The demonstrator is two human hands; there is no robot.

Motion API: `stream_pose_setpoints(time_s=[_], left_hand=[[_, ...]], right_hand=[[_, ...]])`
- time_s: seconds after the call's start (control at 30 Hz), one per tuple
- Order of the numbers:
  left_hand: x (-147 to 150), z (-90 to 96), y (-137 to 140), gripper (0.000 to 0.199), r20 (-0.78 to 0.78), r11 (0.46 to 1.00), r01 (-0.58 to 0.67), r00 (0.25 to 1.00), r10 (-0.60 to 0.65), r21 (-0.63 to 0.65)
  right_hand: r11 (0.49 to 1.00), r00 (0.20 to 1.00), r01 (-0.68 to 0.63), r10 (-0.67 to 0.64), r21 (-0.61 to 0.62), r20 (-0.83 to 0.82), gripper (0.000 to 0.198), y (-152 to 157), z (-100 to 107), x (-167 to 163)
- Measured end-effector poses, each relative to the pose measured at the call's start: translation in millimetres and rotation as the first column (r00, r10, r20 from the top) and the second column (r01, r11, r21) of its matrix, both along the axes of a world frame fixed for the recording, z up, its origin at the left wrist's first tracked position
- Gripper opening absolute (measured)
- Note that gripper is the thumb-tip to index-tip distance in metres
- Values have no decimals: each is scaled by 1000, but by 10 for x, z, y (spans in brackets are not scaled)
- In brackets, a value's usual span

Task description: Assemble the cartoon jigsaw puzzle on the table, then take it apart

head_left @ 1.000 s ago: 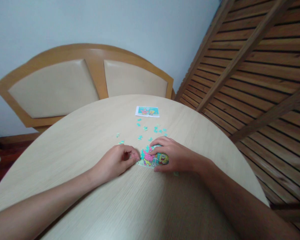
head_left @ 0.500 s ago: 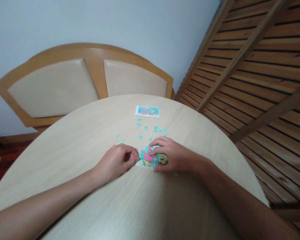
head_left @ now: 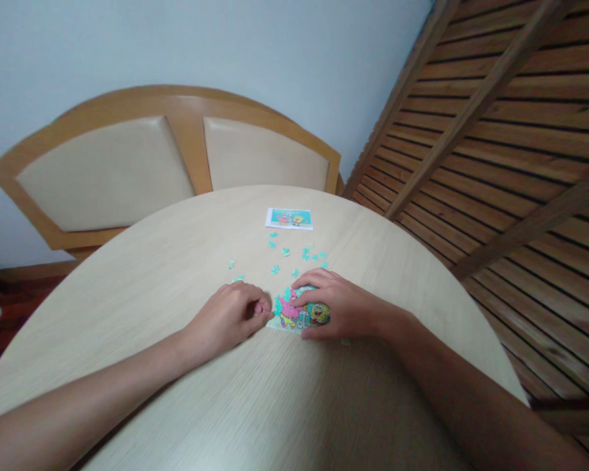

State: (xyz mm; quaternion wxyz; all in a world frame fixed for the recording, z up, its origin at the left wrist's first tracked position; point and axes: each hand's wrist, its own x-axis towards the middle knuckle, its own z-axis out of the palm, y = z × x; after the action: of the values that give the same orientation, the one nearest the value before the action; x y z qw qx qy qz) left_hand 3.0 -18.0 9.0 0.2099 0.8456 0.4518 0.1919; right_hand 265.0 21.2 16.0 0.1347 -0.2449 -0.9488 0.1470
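Note:
A partly joined jigsaw puzzle [head_left: 289, 311] lies on the table, with a pink starfish figure and a yellow sponge figure on a teal ground. My left hand [head_left: 230, 313] is at its left edge, thumb and forefinger pinched together; whatever is between the fingertips is hidden. Across the puzzle's right part arches my right hand [head_left: 341, 304], its thumb at the lower edge and its fingers over the top, holding it in place and covering that end. Loose teal puzzle pieces [head_left: 275, 269] lie scattered just beyond both hands.
A small printed picture card [head_left: 291, 219] of the same figures lies beyond the pieces. The round pale table [head_left: 177, 418] fills the foreground. Behind it stands a chair with cream panels [head_left: 103, 173]; a slatted wooden screen [head_left: 510, 131] rises on the right.
The left hand's fingertips have shifted very slightly at the puzzle's left edge. My right hand keeps its hold, and the loose pieces lie as before.

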Motion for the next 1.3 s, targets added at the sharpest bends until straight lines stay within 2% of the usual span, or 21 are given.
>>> stream_pose_setpoints(time_s=[0.1,0.17,0.3,0.37,0.47,0.57,0.7,0.93,1.03,1.13,1.3], left_hand=[[-2,-15,14,11,-10,1000,-9,1000,10,21],[-7,-31,41,11,-9,996,-3,1000,4,85],[-25,-87,137,32,-43,963,69,997,-60,259],[-31,-124,186,42,-117,957,94,991,-64,275],[-30,-170,228,45,-183,959,70,983,-20,273],[-20,-191,244,43,-184,955,-5,981,62,297],[-13,-207,261,42,-150,944,-86,979,140,318],[-21,-245,279,37,-106,938,-91,985,133,334],[-26,-243,277,35,-101,936,-92,986,134,339],[-31,-243,278,36,-106,936,-91,985,134,341],[-34,-261,285,35,-88,934,-98,987,136,344]], right_hand=[[1000,1000,-7,7,0,-10,46,-1,-5,-7],[1000,1000,-10,9,-10,-14,46,-6,-4,-11],[999,999,-30,29,-30,-16,47,-14,3,-18],[998,999,-45,45,-32,-22,46,-15,0,-27],[999,998,-39,38,-21,-42,43,-14,-18,-56],[997,995,79,-78,3,-67,39,-3,-53,-101],[962,962,269,-267,35,-54,43,57,-104,-166],[884,893,449,-448,128,-38,37,361,-57,-377],[820,827,560,-562,118,-14,32,532,-12,-513],[792,796,602,-605,105,0,30,649,-9,-623],[807,808,589,-589,53,-13,21,653,-58,-656]])
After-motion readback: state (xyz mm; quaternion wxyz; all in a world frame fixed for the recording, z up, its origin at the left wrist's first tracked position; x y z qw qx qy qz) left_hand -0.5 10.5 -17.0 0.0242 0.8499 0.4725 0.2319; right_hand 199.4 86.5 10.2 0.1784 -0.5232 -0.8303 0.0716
